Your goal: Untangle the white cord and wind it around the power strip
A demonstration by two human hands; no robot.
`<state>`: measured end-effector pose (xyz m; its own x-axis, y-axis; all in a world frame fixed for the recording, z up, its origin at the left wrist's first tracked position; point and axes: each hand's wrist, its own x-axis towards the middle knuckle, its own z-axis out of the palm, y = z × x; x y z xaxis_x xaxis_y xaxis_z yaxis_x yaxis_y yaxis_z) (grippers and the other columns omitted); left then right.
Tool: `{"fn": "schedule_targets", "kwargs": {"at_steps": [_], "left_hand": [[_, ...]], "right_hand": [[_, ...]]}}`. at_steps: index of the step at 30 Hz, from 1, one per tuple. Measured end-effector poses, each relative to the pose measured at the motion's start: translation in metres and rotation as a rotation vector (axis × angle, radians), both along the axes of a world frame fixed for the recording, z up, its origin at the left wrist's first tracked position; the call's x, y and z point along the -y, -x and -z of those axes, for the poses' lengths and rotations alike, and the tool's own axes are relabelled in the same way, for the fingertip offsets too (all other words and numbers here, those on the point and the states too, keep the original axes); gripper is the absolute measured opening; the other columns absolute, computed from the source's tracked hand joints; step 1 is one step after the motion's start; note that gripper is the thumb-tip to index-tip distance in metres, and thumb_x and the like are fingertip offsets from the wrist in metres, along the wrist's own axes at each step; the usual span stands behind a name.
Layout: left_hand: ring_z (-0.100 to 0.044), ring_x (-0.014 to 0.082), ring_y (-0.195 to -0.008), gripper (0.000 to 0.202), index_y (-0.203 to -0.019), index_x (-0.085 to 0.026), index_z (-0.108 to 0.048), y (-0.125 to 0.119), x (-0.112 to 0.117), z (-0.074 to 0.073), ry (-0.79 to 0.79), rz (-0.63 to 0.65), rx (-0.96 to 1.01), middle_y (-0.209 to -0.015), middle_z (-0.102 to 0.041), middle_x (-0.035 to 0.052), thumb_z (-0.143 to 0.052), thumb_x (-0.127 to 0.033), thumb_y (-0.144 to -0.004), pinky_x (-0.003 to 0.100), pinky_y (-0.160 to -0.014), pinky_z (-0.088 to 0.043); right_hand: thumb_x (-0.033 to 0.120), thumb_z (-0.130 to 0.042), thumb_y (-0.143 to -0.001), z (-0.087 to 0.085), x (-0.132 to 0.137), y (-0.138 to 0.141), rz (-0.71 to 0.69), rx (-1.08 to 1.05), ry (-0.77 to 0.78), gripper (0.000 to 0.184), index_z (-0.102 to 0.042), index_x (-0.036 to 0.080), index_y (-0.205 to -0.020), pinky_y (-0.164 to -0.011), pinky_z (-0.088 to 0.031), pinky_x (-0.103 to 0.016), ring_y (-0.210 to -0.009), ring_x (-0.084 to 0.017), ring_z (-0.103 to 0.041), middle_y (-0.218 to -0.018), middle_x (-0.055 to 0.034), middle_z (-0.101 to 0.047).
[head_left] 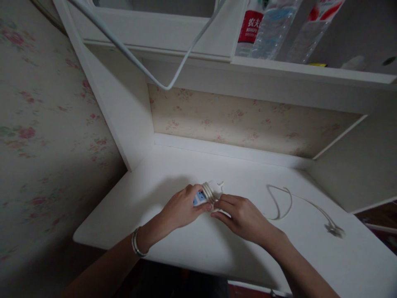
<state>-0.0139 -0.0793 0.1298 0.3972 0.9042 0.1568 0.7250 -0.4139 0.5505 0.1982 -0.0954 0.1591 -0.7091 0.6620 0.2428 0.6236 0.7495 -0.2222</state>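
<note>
A small blue-and-white power strip [199,198] is gripped in my left hand [182,207], with thumb and fingers wrapped round its near end. White cord [208,191] is wound in several turns about the far end of the strip. My right hand [235,213] pinches at the cord beside these turns, its fingertips close to my left thumb. Over the desk to the right trails a loose length of white cable [291,203], ending near a plug [335,230] that looks blurred. Part of the strip is hidden by my fingers.
The white desk [173,161] has a back panel and side walls. A thick grey-white cable [167,87] hangs in a loop above it. Plastic bottles [274,31] stand on the upper right shelf [310,70]. Flowered wallpaper [46,136] covers the left wall.
</note>
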Motion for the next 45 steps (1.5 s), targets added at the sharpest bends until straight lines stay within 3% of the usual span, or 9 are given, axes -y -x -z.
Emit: {"fn": "schedule_targets", "kwargs": {"at_steps": [3, 7, 11, 18, 26, 31, 35, 40, 45], "left_hand": [[-0.063, 0.0236, -0.095, 0.033, -0.114, -0.02, -0.047, 0.002, 0.003, -0.003, -0.026, 0.063, 0.02, -0.108, -0.061, 0.0096, -0.047, -0.042, -0.09, 0.035, -0.08, -0.048], [-0.061, 0.0253, -0.1, 0.042, -0.12, -0.019, -0.043, 0.004, 0.007, -0.005, -0.042, 0.142, -0.035, -0.11, -0.062, 0.0105, -0.056, -0.027, -0.08, 0.035, -0.084, -0.048], [-0.065, 0.0271, -0.088, 0.045, -0.115, -0.021, -0.045, 0.003, 0.011, -0.008, 0.0, 0.159, -0.174, -0.098, -0.066, 0.0078, -0.061, -0.027, -0.073, 0.033, -0.072, -0.048], [-0.067, 0.0278, -0.082, 0.057, -0.104, -0.02, -0.055, 0.002, 0.022, -0.023, -0.021, 0.372, -0.208, -0.093, -0.068, 0.0063, -0.066, -0.063, -0.067, 0.032, -0.065, -0.048], [-0.068, 0.0251, -0.081, 0.063, -0.109, -0.02, -0.058, 0.003, 0.031, -0.025, -0.037, 0.454, -0.204, -0.094, -0.07, 0.0067, -0.062, -0.068, -0.068, 0.031, -0.069, -0.048], [-0.067, 0.0261, -0.082, 0.06, -0.105, -0.019, -0.058, 0.006, 0.035, -0.031, -0.089, 0.477, -0.205, -0.094, -0.07, 0.0075, -0.067, -0.064, -0.067, 0.032, -0.07, -0.049], [-0.068, 0.025, -0.083, 0.058, -0.11, -0.021, -0.056, 0.005, 0.038, -0.037, -0.099, 0.499, -0.157, -0.095, -0.07, 0.0064, -0.07, -0.056, -0.066, 0.032, -0.074, -0.051], [-0.068, 0.0274, -0.087, 0.069, -0.116, -0.02, -0.053, 0.004, 0.037, -0.035, -0.037, 0.435, -0.116, -0.098, -0.07, 0.0067, -0.073, -0.059, -0.062, 0.034, -0.074, -0.052], [-0.067, 0.0263, -0.091, 0.069, -0.114, -0.019, -0.052, 0.007, 0.025, -0.033, -0.022, 0.254, 0.021, -0.103, -0.069, 0.0072, -0.075, -0.057, -0.06, 0.034, -0.076, -0.051]], "right_hand": [[0.038, -0.046, -0.095, -0.005, -0.005, -0.003, -0.007, 0.009, 0.035, 0.026, -0.062, 0.018, -0.095, -0.071, -0.046, -0.029, -0.079, -0.018, -0.06, -0.086, -0.0062, -0.063], [0.038, -0.05, -0.093, -0.019, -0.012, -0.004, -0.065, -0.025, 0.122, 0.023, -0.064, 0.02, -0.098, -0.075, -0.045, -0.028, -0.084, -0.016, -0.06, -0.091, -0.005, -0.064], [0.039, -0.061, -0.087, -0.031, -0.02, -0.001, -0.159, -0.065, 0.288, 0.02, -0.067, 0.021, -0.092, -0.074, -0.044, -0.026, -0.081, -0.014, -0.06, -0.086, -0.0025, -0.064], [0.042, -0.075, -0.071, -0.025, -0.034, 0.001, -0.265, -0.193, 0.778, 0.028, -0.071, 0.016, -0.082, -0.06, -0.045, -0.02, -0.067, -0.01, -0.06, -0.078, -0.0014, -0.064], [0.038, -0.082, -0.06, -0.01, -0.041, 0.003, -0.238, -0.304, 1.153, 0.034, -0.067, 0.013, -0.076, -0.056, -0.045, -0.021, -0.058, -0.008, -0.054, -0.066, 0.0024, -0.062], [0.037, -0.087, -0.05, 0.005, -0.044, 0.003, -0.145, -0.453, 1.13, 0.043, -0.06, 0.015, -0.074, -0.048, -0.034, -0.018, -0.054, -0.006, -0.044, -0.06, 0.007, -0.053], [0.053, -0.084, -0.048, 0.018, -0.043, 0.008, -0.177, -0.597, 1.141, 0.053, -0.056, 0.014, -0.069, -0.047, -0.027, -0.019, -0.052, -0.006, -0.038, -0.058, 0.0072, -0.048], [0.073, -0.066, -0.06, 0.028, -0.038, 0.015, -0.169, -0.707, 1.052, 0.061, -0.053, 0.014, -0.064, -0.047, -0.028, -0.021, -0.052, -0.007, -0.036, -0.056, 0.0056, -0.043], [0.065, -0.041, -0.086, 0.051, -0.038, 0.007, -0.026, -0.639, 0.761, 0.054, -0.058, 0.015, -0.08, -0.054, -0.041, -0.027, -0.058, -0.015, -0.052, -0.062, -0.0014, -0.055]]}}
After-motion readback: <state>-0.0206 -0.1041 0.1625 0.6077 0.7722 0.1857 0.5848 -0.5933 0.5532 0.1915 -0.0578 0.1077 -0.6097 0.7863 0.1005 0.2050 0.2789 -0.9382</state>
